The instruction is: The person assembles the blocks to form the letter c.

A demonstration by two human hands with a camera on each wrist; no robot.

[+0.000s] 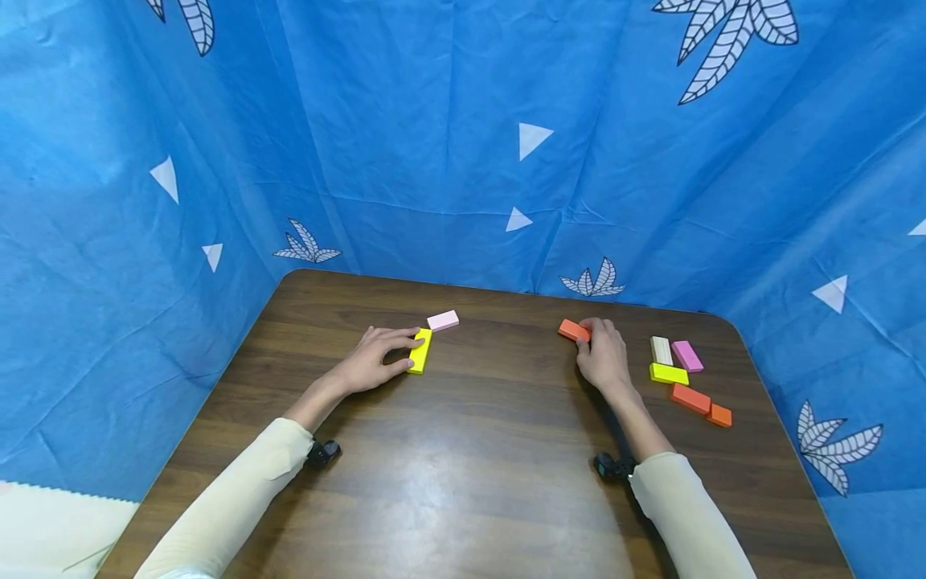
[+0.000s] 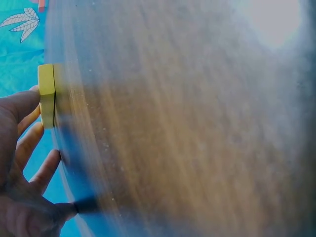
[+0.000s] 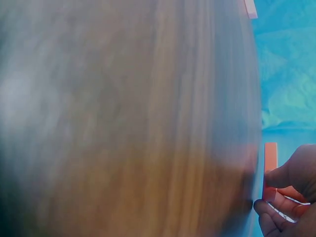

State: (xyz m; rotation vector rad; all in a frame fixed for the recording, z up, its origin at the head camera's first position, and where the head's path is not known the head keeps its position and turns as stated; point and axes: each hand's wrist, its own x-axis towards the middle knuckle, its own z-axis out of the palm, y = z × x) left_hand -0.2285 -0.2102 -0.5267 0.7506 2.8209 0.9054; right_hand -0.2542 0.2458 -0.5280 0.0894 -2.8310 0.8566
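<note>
On the left of the table in the head view, my left hand [image 1: 376,359] pinches a yellow block [image 1: 420,351] between thumb and fingers. The left wrist view shows that yellow block [image 2: 47,96] at the tabletop, with the thumb at its near side. A pale pink block [image 1: 443,321] lies just beyond its far end. Farther right, my right hand [image 1: 604,354] grips one end of an orange-red block [image 1: 573,330]. In the right wrist view, the thumb and fingers close on this orange-red block [image 3: 270,160], hiding its lower part.
At the table's right lie a cream block [image 1: 661,351], a pink block [image 1: 687,356], another yellow block [image 1: 669,374], a red-orange block [image 1: 690,399] and a smaller orange block [image 1: 719,416]. Blue patterned cloth [image 1: 405,145] hangs behind and beside the brown wooden table [image 1: 463,482].
</note>
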